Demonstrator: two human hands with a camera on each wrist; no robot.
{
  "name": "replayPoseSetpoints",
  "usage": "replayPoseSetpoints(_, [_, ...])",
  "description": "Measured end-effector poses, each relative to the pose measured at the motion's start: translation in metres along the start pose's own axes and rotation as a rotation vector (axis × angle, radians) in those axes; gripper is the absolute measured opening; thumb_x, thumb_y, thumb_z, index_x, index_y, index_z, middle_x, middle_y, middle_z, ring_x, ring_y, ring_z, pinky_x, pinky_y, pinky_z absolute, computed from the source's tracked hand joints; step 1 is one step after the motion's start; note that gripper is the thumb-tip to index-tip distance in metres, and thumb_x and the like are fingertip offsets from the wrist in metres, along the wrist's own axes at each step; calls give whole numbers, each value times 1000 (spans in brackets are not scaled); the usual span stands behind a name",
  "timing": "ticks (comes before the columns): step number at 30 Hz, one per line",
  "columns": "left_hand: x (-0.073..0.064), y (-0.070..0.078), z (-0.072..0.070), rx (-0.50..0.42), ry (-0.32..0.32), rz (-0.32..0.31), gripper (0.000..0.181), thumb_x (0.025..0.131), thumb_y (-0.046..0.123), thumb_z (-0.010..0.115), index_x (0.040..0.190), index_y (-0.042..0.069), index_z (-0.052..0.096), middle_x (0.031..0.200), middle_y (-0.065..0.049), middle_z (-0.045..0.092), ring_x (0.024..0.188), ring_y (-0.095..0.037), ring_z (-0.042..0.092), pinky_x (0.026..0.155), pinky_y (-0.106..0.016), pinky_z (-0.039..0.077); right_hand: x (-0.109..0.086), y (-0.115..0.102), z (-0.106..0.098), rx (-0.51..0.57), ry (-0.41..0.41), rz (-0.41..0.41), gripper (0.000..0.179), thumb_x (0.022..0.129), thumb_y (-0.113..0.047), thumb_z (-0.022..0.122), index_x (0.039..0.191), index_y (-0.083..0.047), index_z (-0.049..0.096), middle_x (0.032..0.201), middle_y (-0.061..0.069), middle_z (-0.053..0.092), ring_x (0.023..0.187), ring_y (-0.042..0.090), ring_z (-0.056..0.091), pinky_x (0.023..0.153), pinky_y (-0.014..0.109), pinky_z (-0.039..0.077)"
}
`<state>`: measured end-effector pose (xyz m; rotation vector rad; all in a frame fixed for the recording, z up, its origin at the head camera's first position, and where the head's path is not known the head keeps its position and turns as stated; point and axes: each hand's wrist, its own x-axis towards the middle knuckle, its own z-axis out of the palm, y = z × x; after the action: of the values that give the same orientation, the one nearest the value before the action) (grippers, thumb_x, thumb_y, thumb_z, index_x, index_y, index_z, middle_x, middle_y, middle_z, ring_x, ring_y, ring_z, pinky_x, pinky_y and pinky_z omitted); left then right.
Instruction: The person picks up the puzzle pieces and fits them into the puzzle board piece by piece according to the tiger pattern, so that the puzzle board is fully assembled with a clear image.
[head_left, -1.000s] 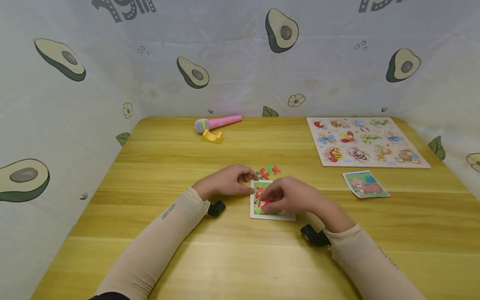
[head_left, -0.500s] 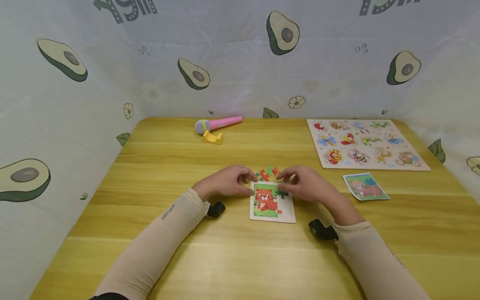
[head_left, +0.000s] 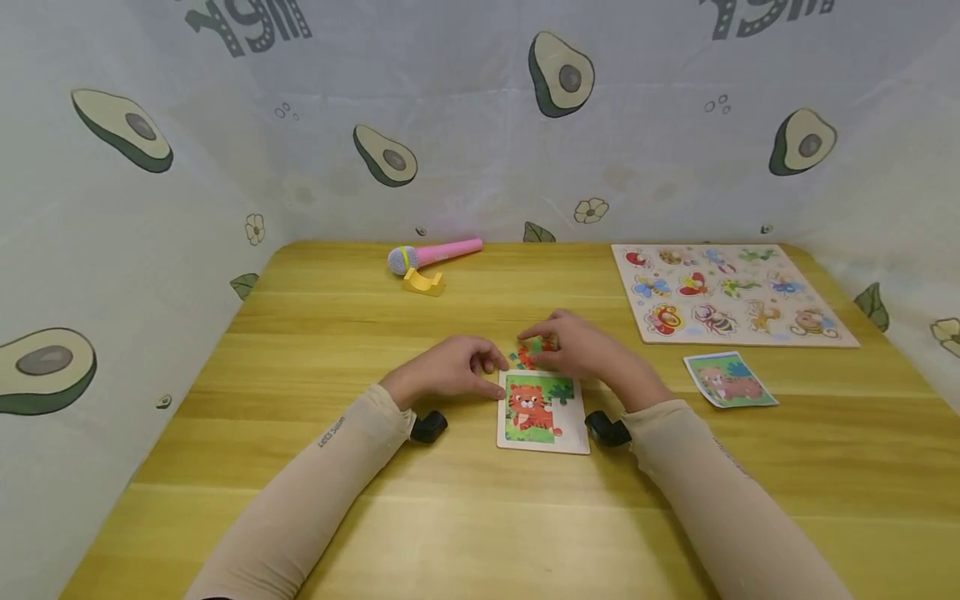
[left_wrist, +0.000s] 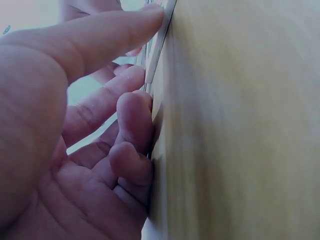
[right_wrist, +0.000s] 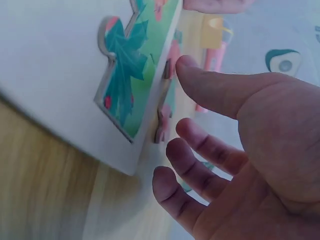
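Note:
A small tiger jigsaw board (head_left: 568, 429) lies on the table, partly filled, with its lower right bare. At its upper left corner my left hand (head_left: 456, 367) holds it; thumb (left_wrist: 142, 22) on the left edge, index fingertip by the corner. A dark green leaf piece (right_wrist: 122, 70) sits in the board's upper right corner. Just beyond the board, my right hand (head_left: 579, 346) reaches over several loose jigsaw pieces (head_left: 522, 358), red and green. In the right wrist view its thumb (right_wrist: 200, 82) is close to these pieces, apart from the loosely bent fingers.
A tiger picture card (head_left: 727, 382) lies to the right. Behind it is a large insect puzzle board (head_left: 738, 292). A pink toy microphone (head_left: 442, 252) and a yellow cradle-shaped block (head_left: 424, 283) stand at the back left. A printed avocado curtain (head_left: 465, 100) surrounds the table.
My right hand has moved from over the board, past its upper right corner, to the loose pieces. The leaf piece now sits in that corner, released. The left hand stays put.

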<state>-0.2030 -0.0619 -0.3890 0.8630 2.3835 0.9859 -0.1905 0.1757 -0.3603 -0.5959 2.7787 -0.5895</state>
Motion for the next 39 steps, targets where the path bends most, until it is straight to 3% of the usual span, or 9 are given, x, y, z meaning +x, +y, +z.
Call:
replayPoseSetpoints(4, [0, 2, 0, -9, -6, 13, 32, 85, 29, 84, 112, 17, 71, 99, 2, 61, 79, -14, 54, 73, -27, 47, 4, -1, 1, -18, -20, -15, 32, 98, -20, 68, 130, -14, 70, 110, 15, 52, 89, 26, 48, 77, 39, 44])
replayPoseSetpoints(10, [-1, 4, 0, -22, -3, 12, 31, 84, 28, 85, 110, 17, 71, 97, 1, 61, 78, -14, 54, 71, -27, 46, 6, -1, 0, -11, 18, -34, 21, 96, -14, 71, 115, -9, 76, 114, 16, 54, 94, 28, 50, 82, 43, 45])
replayPoseSetpoints(17, [-2, 2, 4, -27, 0, 11, 29, 84, 27, 85, 108, 17, 71, 96, 1, 61, 77, -12, 54, 71, -27, 47, 2, 1, -1, 164, 24, 37, 14, 93, -10, 72, 106, -6, 69, 101, 7, 65, 90, 24, 59, 84, 42, 50])
replayPoseSetpoints(22, [-1, 0, 4, -16, -2, 18, 30, 85, 27, 84, 109, 17, 71, 96, 1, 61, 78, -13, 55, 72, -27, 47, -5, 3, -3, 245, 78, 49, 12, 94, -10, 71, 103, -3, 66, 93, 7, 67, 86, 22, 62, 81, 40, 51])
replayPoseSetpoints(29, [-2, 0, 1, -9, -2, 15, 29, 86, 28, 83, 110, 16, 71, 96, 2, 61, 78, -13, 55, 72, -27, 47, -20, 3, -9, 266, 104, -21, 32, 97, -10, 68, 128, -2, 65, 97, 8, 69, 88, 23, 63, 80, 41, 52])
replayPoseSetpoints(33, [-3, 0, 0, -3, 0, 3, 30, 85, 29, 83, 110, 17, 71, 97, 2, 61, 80, -14, 54, 73, -27, 47, -33, 4, -10, 278, 108, -23, 25, 96, -11, 69, 121, -5, 70, 94, 5, 69, 84, 22, 62, 74, 37, 51])
replayPoseSetpoints(39, [-3, 1, 0, -5, -3, 5, 32, 85, 29, 83, 111, 16, 70, 98, 1, 60, 81, -14, 54, 74, -27, 46, -53, 5, -11, 421, 96, 55, 19, 94, -14, 73, 110, -4, 69, 87, 9, 73, 77, 25, 67, 61, 34, 49])
